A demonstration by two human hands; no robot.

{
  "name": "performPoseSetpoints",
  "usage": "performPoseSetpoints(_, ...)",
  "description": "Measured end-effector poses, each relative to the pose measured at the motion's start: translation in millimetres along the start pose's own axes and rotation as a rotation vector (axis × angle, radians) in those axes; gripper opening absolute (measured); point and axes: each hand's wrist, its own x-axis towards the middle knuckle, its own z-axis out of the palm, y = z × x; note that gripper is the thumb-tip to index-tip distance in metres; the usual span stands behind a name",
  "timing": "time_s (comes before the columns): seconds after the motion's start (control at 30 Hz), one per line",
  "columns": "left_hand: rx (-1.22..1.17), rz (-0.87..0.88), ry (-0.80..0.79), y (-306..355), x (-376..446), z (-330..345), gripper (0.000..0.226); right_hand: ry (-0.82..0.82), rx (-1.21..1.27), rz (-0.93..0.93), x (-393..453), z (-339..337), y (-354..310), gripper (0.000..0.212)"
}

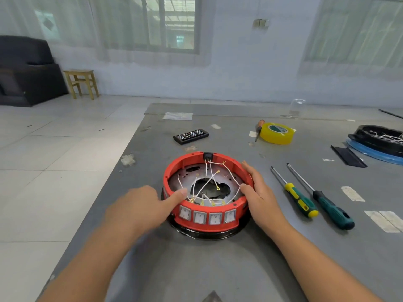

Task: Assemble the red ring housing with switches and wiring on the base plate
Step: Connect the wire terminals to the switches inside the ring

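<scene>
The red ring housing [181, 164] sits on a black round base [209, 234] in the middle of the grey table. Several white rocker switches [207, 217] line its near wall, and a black socket [207, 155] sits in its far wall. White wires with gold lugs [214, 182] cross over the silver base plate [187, 178] inside. My right hand [259, 192] rests on the ring's right wall, thumb over the inner rim, fingers straight along the outside. My left hand [150, 205] is blurred at the ring's left side, with its thumb tip on the near-left rim.
Two screwdrivers [305, 197] lie right of the ring. A yellow tape roll [277, 133], a small screwdriver [259, 129] and a black bit case [191, 136] lie further back. A black housing on a blue ring [379, 140] is at the far right. The table's left edge runs close by.
</scene>
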Motion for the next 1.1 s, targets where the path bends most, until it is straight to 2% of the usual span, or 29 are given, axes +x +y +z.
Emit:
performPoseSetpoints(0.07,0.032,0.095,0.378,4,4,-3,0.064,0.007,0.022,-0.008,0,1,1,0.053)
performPoseSetpoints(0.1,-0.002,0.194,0.493,8,6,-5,0.049,0.007,0.03,-0.011,0,2,2,0.051)
performPoseSetpoints(0.13,-0.004,0.285,0.511,14,8,-7,0.039,0.002,0.041,-0.012,0,3,2,0.051)
performPoseSetpoints(0.2,0.149,0.336,0.374,28,13,-5,0.038,-0.013,0.057,-0.003,1,3,4,0.053)
performPoseSetpoints(0.27,0.371,0.283,0.235,40,19,-1,0.05,-0.013,0.04,0.008,2,3,5,0.056)
performPoseSetpoints(0.37,0.452,0.246,0.114,58,27,2,0.057,-0.007,0.011,0.006,2,3,7,0.057)
performPoseSetpoints(0.6,0.273,0.295,0.116,88,33,12,0.029,-0.014,0.015,-0.01,4,2,10,0.055)
performPoseSetpoints(0.77,0.242,0.304,0.159,94,42,19,0.022,-0.019,0.035,-0.028,5,3,14,0.043)
performPoseSetpoints(1.0,0.129,0.327,0.062,88,45,18,0.02,-0.023,0.018,-0.061,4,2,16,0.043)
performPoseSetpoints(1.1,0.098,0.355,0.106,87,44,16,0.025,-0.022,0.04,-0.046,5,2,15,0.042)
